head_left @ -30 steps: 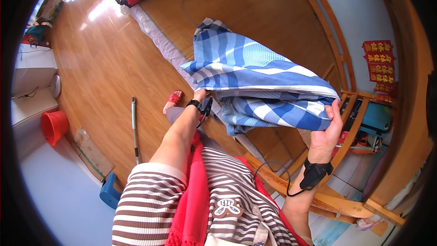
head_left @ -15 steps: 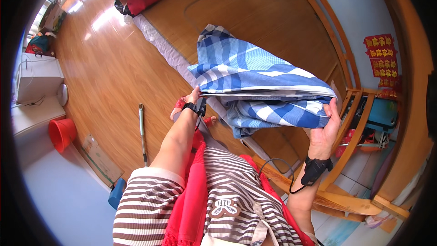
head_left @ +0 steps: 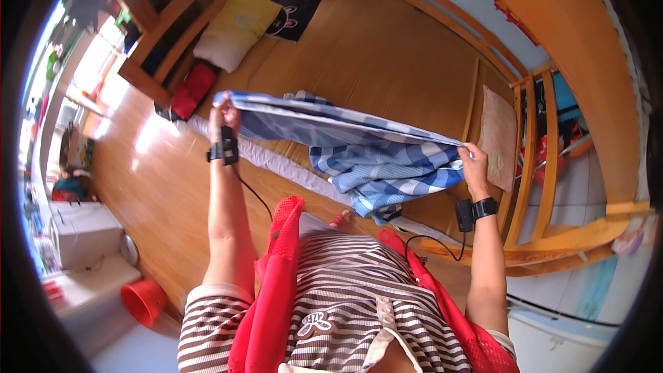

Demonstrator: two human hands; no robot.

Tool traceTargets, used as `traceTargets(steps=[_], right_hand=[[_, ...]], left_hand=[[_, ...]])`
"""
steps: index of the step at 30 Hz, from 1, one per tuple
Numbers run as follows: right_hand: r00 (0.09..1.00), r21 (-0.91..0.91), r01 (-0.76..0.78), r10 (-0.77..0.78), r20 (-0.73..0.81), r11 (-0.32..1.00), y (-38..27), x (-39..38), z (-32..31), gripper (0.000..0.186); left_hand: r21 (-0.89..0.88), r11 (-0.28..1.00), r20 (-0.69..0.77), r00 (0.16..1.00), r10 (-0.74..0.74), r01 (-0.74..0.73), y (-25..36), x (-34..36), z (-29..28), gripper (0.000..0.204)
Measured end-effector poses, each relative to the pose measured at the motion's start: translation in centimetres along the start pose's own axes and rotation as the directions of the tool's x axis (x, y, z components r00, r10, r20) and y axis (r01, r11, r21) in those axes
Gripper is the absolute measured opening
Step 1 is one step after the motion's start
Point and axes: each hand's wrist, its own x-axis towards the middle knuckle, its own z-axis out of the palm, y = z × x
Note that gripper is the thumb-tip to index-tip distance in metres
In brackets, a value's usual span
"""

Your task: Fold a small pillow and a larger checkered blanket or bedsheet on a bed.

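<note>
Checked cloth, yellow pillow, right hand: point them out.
Checked cloth [head_left: 373, 159], head view: bunched folds near its middle.
Yellow pillow [head_left: 238, 29], head view: middle of its face.
Right hand [head_left: 476, 168], head view: its middle.

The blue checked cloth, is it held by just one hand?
No, the left hand grips the cloth on one side and the right hand on the other.

Spans the centre and upper middle as a wooden bed [head_left: 394, 48], bearing a yellow-and-white pillow [head_left: 236, 30], black printed cloth [head_left: 305, 1] and red bundle [head_left: 194, 90] at upper left, a pale pink pad [head_left: 498, 135] at right.
</note>
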Motion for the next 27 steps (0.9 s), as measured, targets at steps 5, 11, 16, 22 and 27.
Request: traceTargets(steps=[5, 11, 16, 22, 27], right_hand=[[0.996, 0.105, 0.046, -0.055, 0.077, 0.993, -7.5, -2.7, 0.3, 0.015], [0.947, 0.055, 0.014, -0.031, 0.319, 0.998, -8.6, -6.6, 1.4, 0.016], [0.992, 0.067, -0.118, 0.114, 0.056, 0.991, 0.5, -8.0, -0.1, 0.016], [0.671, 0.417, -0.331, 0.522, -0.527, 0.847, 17.8, -12.3, -13.5, 0.024], [0.505, 0.542, -0.007, 0.471, -0.723, 0.84, 9.6, -9.4, -19.3, 0.034]], left_hand=[[0.005, 0.969, 0.083, 0.966, 0.247, -0.248, 10.7, -5.9, 18.3, 0.006], [0.225, 0.97, 0.308, 0.951, 0.018, -0.091, 15.8, -3.2, 10.1, 0.038], [0.03, 0.994, -0.262, 0.961, -0.089, 0.101, 19.0, 2.4, -1.6, 0.043], [0.321, 0.947, -0.103, 0.995, 0.003, 0.03, 23.0, 8.2, -2.1, 0.032], [0.538, 0.842, 0.151, 0.987, -0.048, -0.041, 24.1, 9.4, 7.8, 0.029]])
